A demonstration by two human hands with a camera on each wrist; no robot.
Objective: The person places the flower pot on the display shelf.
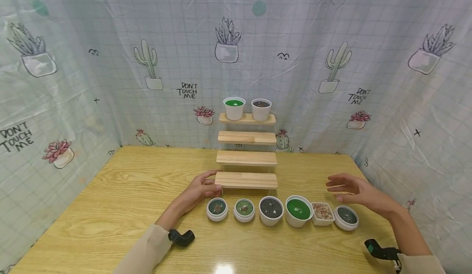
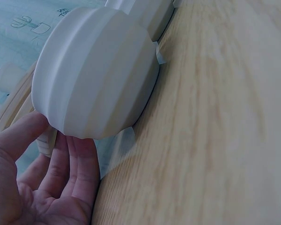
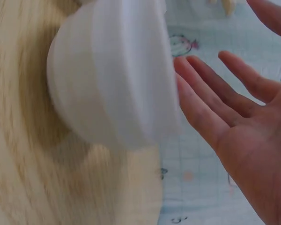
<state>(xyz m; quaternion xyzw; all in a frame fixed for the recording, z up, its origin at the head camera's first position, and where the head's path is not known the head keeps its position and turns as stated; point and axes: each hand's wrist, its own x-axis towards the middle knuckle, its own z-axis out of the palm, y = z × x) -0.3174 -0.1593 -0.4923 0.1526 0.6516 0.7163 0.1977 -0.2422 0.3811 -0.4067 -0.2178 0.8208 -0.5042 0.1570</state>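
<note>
Tiered shelf [image 1: 246, 157] stands on the table [image 1: 110, 192] behind six pots [image 1: 271, 220]; our left hand [image 1: 198, 190] pinches its lowest board [image 1: 246, 180] at the left; our right hand [image 1: 365, 193] hovers, grip wide, near the rightmost pot [image 1: 346, 225].

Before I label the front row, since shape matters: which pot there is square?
The pebble-filled pot, second from the right, between the green-filled pot and the rightmost pot; the other five have round rims.

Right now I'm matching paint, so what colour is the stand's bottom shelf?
The bottom shelf is light tan wood with lengthwise grain, seen best in the head view.
</note>
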